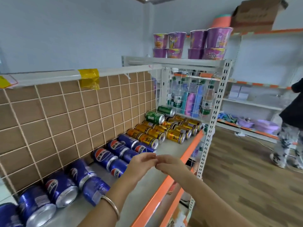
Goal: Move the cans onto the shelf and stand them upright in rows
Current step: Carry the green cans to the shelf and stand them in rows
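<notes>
The left hand (142, 163) and the right hand (171, 165) meet fingertip to fingertip just above the shelf (172, 149). The left hand's fingers are loose and slightly bent, with nothing between them. The right hand's fingers curl in toward the left fingertips, and through the blur I cannot tell whether they pinch anything. A thin bangle (113, 208) circles the left wrist.

Just past and to the left of the left hand, the blue cans (105, 157) lie on their sides in rough pairs, and the line of them runs back along the left forearm toward the person. Beyond the hands the gold cans (174, 134) also lie on their sides, packed close together. Farther still are two green cans (155, 117), tipped over as well. No can stands upright.

Below the right hand runs the shelf's orange edge (185, 154). Left of the cans rises a brown tiled panel (65, 115) with yellow tape (89, 77) on its top rail. Past the green cans a wire grid (188, 95) screens some bottles (206, 102), and above it stand purple noodle cups (193, 43). Far to the right of the hands, another person (290, 128) stands on the wooden floor (237, 169).
</notes>
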Demonstrator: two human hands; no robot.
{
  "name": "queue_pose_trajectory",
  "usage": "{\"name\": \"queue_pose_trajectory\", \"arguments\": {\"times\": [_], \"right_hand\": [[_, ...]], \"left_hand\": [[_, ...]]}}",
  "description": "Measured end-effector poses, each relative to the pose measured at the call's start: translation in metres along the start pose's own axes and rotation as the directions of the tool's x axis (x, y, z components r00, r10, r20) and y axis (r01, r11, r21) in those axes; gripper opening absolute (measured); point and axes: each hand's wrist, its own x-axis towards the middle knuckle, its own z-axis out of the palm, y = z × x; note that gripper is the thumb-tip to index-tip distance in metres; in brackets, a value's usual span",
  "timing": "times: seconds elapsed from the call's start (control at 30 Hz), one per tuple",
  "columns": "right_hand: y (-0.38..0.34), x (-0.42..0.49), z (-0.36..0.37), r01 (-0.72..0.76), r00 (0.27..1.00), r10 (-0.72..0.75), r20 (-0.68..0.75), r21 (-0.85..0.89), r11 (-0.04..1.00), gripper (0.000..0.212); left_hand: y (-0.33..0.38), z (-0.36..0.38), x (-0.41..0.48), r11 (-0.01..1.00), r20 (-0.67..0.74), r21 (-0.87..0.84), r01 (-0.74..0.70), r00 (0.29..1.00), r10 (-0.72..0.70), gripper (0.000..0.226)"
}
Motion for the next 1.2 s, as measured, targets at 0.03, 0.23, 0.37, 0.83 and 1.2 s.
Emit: {"name": "queue_pose_trajectory", "arguments": {"times": [0.03,0.23,0.37,0.83,1.2], "right_hand": [[0.005,0.011,-0.008,-0.002,1.000,0.002,0.006,-0.001,1.000,0.026],[0.024,0.078,-0.076,0.012,0.997,-0.010,0.074,-0.027,1.000,0.028],[0.034,0.125,-0.123,0.001,0.998,0.001,0.068,-0.026,1.000,0.023],[0.053,0.249,-0.178,0.122,0.956,-0.095,0.276,-0.080,0.989,0.028],[0.061,0.360,-0.195,-0.003,0.987,0.027,0.156,-0.154,0.988,0.035]], "left_hand": [[-0.001,0.007,0.012,1.000,-0.010,0.025,-0.009,1.000,0.009,0.023],[0.006,0.052,0.088,0.996,-0.109,0.082,-0.025,0.993,0.033,0.023],[0.019,0.083,0.136,0.999,-0.198,0.045,-0.013,0.980,0.021,0.026],[0.034,0.105,0.247,0.988,-0.485,-0.085,0.128,0.861,-0.153,0.026],[0.012,0.069,0.348,0.917,-0.563,-0.304,0.258,0.728,-0.392,0.010]]}}
